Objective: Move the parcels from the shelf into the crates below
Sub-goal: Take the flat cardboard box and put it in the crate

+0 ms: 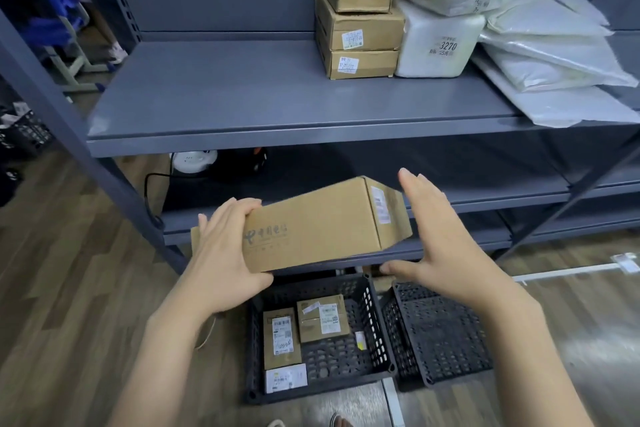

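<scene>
Box point(311, 225) was held over left crate point(377, 333) for dropping in: left hand point(225, 253) gripped its end, right hand point(446, 243) w/ fingers straight, steadying far end.

A long brown cardboard box point(322, 225) is held tilted in front of the grey metal shelf point(242, 104), above the black perforated plastic crate on the left point(375, 322). The left hand point(225, 253) grips its near left end; the right hand point(440, 239) lies just beside its right end. In that crate lie three small cardboard parcels point(322, 317). A second black perforated crate point(440, 333) stands touching its right side. On the shelf, a stack of three brown cardboard boxes point(360, 14) sits left of a heap of white plastic mailer bags point(519, 31).
</scene>
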`<state>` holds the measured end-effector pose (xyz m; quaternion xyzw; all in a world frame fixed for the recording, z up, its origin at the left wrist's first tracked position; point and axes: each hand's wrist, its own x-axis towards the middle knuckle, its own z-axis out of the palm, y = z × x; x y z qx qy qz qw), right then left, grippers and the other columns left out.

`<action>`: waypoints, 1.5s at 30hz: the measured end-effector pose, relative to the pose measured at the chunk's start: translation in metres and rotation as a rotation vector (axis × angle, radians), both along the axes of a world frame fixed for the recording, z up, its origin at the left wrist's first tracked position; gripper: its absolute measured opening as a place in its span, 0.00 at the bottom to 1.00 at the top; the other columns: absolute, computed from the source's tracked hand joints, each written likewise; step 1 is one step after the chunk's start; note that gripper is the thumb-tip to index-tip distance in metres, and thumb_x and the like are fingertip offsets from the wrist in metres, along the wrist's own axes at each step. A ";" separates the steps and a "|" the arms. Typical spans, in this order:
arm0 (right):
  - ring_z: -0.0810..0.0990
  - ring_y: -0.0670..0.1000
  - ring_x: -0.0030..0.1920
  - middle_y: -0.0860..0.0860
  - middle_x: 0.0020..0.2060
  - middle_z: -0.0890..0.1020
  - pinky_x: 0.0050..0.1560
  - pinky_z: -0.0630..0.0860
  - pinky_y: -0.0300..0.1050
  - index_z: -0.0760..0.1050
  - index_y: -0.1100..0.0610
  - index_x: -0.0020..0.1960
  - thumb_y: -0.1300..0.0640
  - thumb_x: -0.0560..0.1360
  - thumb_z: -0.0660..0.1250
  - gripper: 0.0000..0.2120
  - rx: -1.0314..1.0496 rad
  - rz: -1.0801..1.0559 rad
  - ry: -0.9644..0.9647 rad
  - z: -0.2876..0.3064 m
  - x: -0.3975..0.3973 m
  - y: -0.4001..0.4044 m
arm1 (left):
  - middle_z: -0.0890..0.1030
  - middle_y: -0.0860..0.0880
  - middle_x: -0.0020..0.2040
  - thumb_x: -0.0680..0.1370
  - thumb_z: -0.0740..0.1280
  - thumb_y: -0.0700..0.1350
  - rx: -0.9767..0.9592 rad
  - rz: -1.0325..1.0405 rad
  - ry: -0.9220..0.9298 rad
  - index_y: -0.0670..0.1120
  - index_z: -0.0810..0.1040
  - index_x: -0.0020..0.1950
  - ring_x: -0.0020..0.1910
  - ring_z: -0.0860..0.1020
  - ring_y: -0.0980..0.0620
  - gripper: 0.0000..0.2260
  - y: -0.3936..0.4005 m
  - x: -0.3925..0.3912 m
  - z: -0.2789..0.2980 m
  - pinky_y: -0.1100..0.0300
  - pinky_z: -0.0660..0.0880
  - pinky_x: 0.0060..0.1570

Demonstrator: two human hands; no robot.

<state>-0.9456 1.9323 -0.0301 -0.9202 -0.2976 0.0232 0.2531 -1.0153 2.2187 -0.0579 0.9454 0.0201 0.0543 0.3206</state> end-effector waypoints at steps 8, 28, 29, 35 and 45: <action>0.56 0.36 0.71 0.31 0.68 0.58 0.75 0.52 0.50 0.46 0.37 0.73 0.60 0.65 0.77 0.52 0.050 -0.014 0.198 0.019 0.020 -0.025 | 0.52 0.82 0.62 0.61 0.72 0.42 -0.200 -0.134 0.018 0.68 0.55 0.66 0.71 0.49 0.71 0.42 0.007 -0.008 0.017 0.42 0.50 0.73; 0.66 0.54 0.60 0.51 0.58 0.67 0.61 0.54 0.48 0.65 0.53 0.65 0.54 0.53 0.72 0.41 0.076 -0.236 -0.562 0.018 -0.030 0.005 | 0.51 0.64 0.76 0.53 0.79 0.61 -0.201 -0.195 -0.063 0.73 0.37 0.69 0.74 0.54 0.64 0.60 -0.010 -0.005 0.062 0.57 0.58 0.72; 0.65 0.54 0.60 0.51 0.58 0.67 0.61 0.54 0.48 0.65 0.53 0.65 0.55 0.53 0.73 0.41 0.078 -0.243 -0.570 0.017 -0.032 0.004 | 0.49 0.64 0.76 0.51 0.79 0.64 -0.196 -0.201 -0.031 0.74 0.35 0.69 0.74 0.53 0.64 0.62 -0.011 -0.007 0.065 0.55 0.57 0.72; 0.64 0.55 0.60 0.52 0.58 0.67 0.64 0.54 0.51 0.65 0.53 0.65 0.55 0.55 0.71 0.39 0.082 -0.272 -0.644 0.020 -0.038 0.000 | 0.47 0.65 0.76 0.48 0.79 0.66 -0.204 -0.243 0.092 0.74 0.29 0.66 0.74 0.51 0.64 0.66 -0.015 -0.012 0.071 0.58 0.55 0.73; 0.64 0.56 0.60 0.52 0.58 0.66 0.67 0.53 0.55 0.65 0.53 0.64 0.57 0.55 0.71 0.38 0.021 -0.322 -0.720 0.014 -0.046 0.003 | 0.67 0.74 0.61 0.49 0.75 0.71 -0.261 -0.154 0.155 0.74 0.45 0.68 0.63 0.68 0.68 0.56 -0.027 -0.019 0.081 0.69 0.63 0.57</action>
